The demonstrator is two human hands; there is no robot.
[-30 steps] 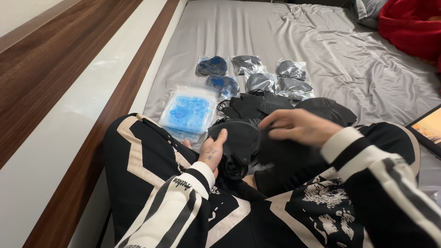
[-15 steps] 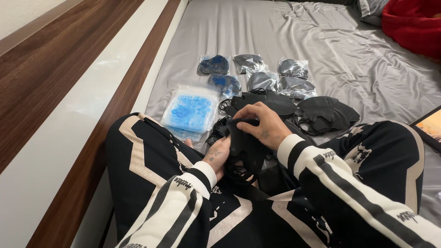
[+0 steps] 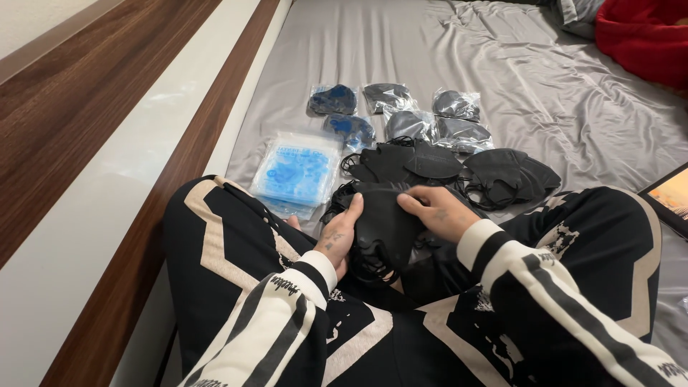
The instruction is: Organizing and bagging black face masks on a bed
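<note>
A person seated cross-legged on a bed [image 3: 559, 79] holds a stack of black face masks [image 3: 383, 222] over the lap, the left hand [image 3: 337, 233] clasped around its near edge and the right hand [image 3: 433, 211] lying across the top with fingers [image 3: 410, 202] pressed down on it. More loose black masks [image 3: 430, 166] lie in heaps just beyond, with bagged masks [image 3: 401, 115] in rows behind and a clear packet of blue masks [image 3: 297, 172] to the left. The stack looks loosely gathered — its ear loops dangle below the left hand, and a snag on the trouser fabric could likely drag masks out. A slackened clasp could spill the stack into the nearby heaps — mixing the piles.
</note>
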